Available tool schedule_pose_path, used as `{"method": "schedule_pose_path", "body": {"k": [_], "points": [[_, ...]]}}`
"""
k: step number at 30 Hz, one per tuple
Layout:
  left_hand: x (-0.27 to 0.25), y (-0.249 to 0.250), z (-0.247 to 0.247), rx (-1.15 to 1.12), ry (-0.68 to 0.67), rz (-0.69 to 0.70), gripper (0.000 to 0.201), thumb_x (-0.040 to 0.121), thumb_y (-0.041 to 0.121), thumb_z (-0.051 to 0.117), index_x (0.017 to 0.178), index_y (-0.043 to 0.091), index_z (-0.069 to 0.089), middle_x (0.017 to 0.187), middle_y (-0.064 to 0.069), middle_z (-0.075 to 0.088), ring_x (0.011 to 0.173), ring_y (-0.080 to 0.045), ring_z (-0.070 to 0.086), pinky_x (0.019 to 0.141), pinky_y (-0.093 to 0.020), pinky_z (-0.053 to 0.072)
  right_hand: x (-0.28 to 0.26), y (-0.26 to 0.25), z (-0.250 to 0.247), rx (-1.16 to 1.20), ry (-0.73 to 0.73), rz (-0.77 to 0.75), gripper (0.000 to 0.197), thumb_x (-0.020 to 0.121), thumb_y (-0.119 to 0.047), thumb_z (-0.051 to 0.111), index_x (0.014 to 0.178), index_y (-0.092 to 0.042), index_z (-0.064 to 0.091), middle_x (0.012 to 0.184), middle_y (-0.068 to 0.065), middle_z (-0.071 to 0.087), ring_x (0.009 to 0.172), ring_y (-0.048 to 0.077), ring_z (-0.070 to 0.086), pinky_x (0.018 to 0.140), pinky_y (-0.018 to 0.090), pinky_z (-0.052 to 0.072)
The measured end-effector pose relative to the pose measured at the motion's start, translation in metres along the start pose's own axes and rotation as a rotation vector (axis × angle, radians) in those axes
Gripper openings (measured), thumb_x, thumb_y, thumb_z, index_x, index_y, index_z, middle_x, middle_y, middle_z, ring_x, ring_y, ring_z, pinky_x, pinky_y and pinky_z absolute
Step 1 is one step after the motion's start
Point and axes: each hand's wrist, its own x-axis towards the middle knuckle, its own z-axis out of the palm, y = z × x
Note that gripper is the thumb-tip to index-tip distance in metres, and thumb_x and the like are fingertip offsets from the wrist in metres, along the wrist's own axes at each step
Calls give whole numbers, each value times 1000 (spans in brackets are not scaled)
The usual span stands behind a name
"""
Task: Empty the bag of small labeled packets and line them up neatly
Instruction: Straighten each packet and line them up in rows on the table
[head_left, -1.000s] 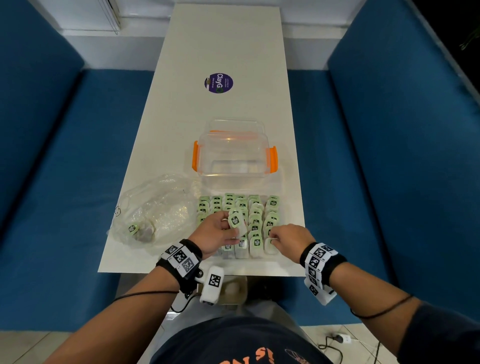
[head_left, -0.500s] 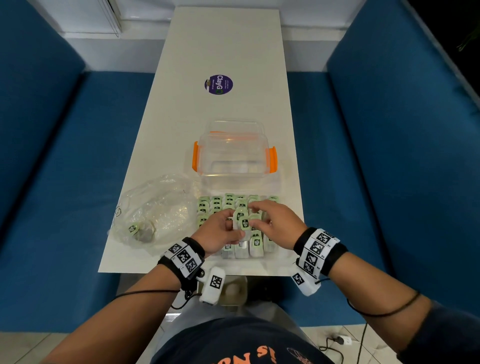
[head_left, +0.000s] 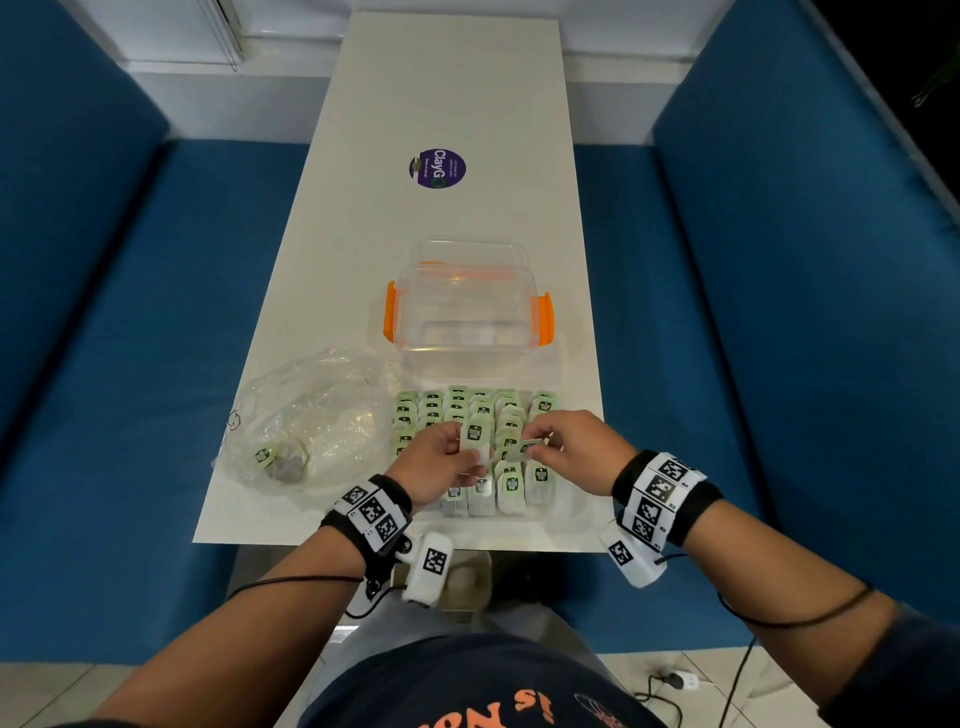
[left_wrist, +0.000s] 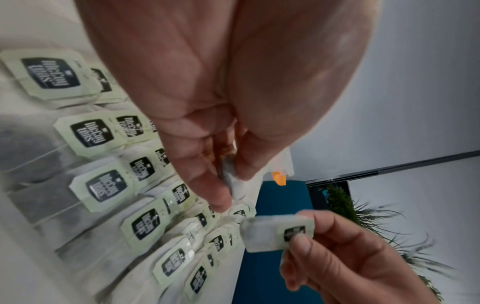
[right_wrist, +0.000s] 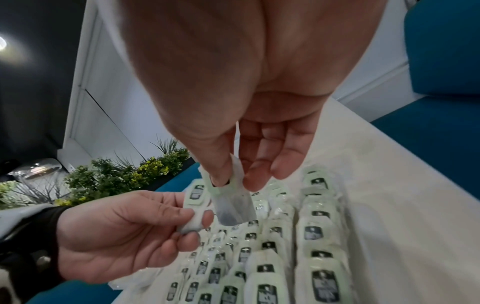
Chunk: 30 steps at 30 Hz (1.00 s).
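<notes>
Several small white packets with green-and-black labels (head_left: 511, 486) lie in rows on the near end of the white table (head_left: 447, 93). Above the rows, my left hand (head_left: 470, 454) pinches one packet (head_left: 475, 439) upright; in the left wrist view its fingers (left_wrist: 218, 191) pinch that packet (left_wrist: 235, 184). My right hand (head_left: 535, 444) pinches a second packet (head_left: 521, 450) by its label end, close to the first; the right wrist view shows this second packet (right_wrist: 233, 202) hanging from the thumb. The crumpled clear bag (head_left: 317, 410) lies left of the rows with one packet (head_left: 265, 456) inside.
A clear plastic box with orange latches (head_left: 467, 306) stands just behind the rows. A round purple sticker (head_left: 437, 168) is farther back on the table. Blue seats (head_left: 779, 312) flank the table on both sides.
My right hand left the front right of the rows, came up to my left hand and now holds a packet beside the one in my left hand. The left hand rose slightly.
</notes>
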Motion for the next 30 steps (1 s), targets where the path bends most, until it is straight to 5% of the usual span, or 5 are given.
{"method": "schedule_pose_path", "body": {"k": [6,14,18,24,30], "points": [[-1,-2,-2,-35,19,-38,15,98,-2,60,111,4,65,101,-15,75,85,-23,72,70,-28,58,-8,16,2,-76,7,71,13,99,-32,61,106,-27,70,104,-14,69,79,8,61,74,28,47],[-3,-8,-6,1,89,-40,21,104,25,58,109,7,67,103,-8,78,87,-26,75,81,-41,58,-7,32,42,-347,-253,130,27,101,-34,53,123,-23,64,118,2,69,103,24,64,77,29,45],[-5,-9,-6,9,86,-24,20,104,22,57,109,7,70,102,-9,78,83,-23,73,82,-43,59,-2,32,52,-482,-224,128,28,101,-33,54,126,-22,60,113,6,70,100,30,66,76,33,47],[-6,-11,-8,66,14,-19,18,104,17,57,101,5,70,106,-18,75,86,-24,73,79,-40,58,3,29,63,-653,-210,71,4,95,-12,56,98,-14,57,88,8,67,76,32,60,64,35,44],[-9,-5,-2,142,-22,29,19,104,12,55,91,11,69,99,-5,78,85,-21,76,67,-29,55,11,27,53,-616,-149,90,2,96,-17,57,96,-15,55,92,5,67,78,32,62,67,36,49]]}}
